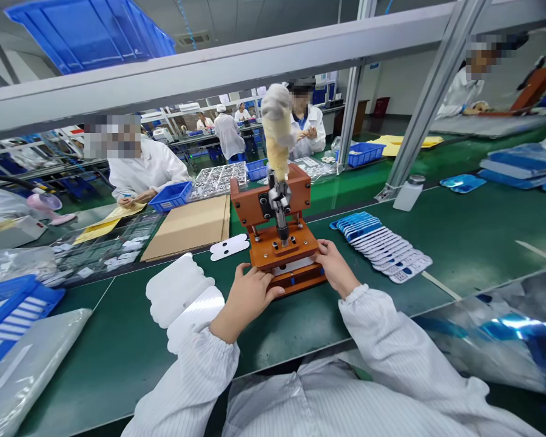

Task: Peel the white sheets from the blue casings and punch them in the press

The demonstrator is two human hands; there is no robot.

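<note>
An orange-brown hand press (pixel 282 240) with a cloth-wrapped lever (pixel 276 130) stands on the green bench in front of me. A white flat piece (pixel 287 268) lies in the slot at its base. My left hand (pixel 250 294) rests against the press's front left side, fingers curled onto the base by that piece. My right hand (pixel 334 267) touches the front right corner of the base, fingers bent around its edge. What each hand pinches, if anything, is hidden.
White shaped sheets (pixel 182 294) are stacked at my left. A fanned row of blue-and-white cards (pixel 384 246) lies at the right. A single white piece (pixel 230 246), cardboard (pixel 191 226), a white bottle (pixel 408 192) and blue bins (pixel 13 309) surround the bench. Other workers in white coats sit behind.
</note>
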